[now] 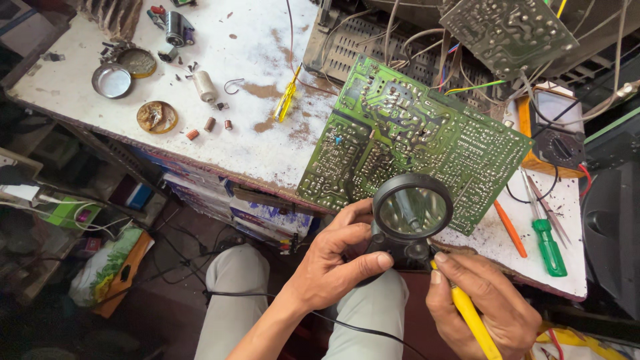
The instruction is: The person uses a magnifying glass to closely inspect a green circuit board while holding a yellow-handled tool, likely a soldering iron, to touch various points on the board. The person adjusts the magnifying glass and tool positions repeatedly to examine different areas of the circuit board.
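Leaning off the near edge of the white workbench (253,143), the large green circuit board (413,143) lies solder side up, tilted toward the person, most likely so its tracks can be read from the seat. The black magnifier (412,212) sits right over the board's lower edge, just ahead of both hands; the left hand (337,263) is wrapped around its handle, thumb pressed along the base, holding the lens level above the joints. The right hand (483,303) is clenched on a yellow-handled tool (470,317), its tip hidden under the magnifier, so I cannot tell whether it touches the board. Right of that hand lie a green screwdriver (549,245) and an orange tool (510,229), with a meter (557,133) beyond. Far to the left of the left hand, a round tin (111,81) looks empty, its lid (139,62) beside it, and a small dish (157,117) holds brownish residue.
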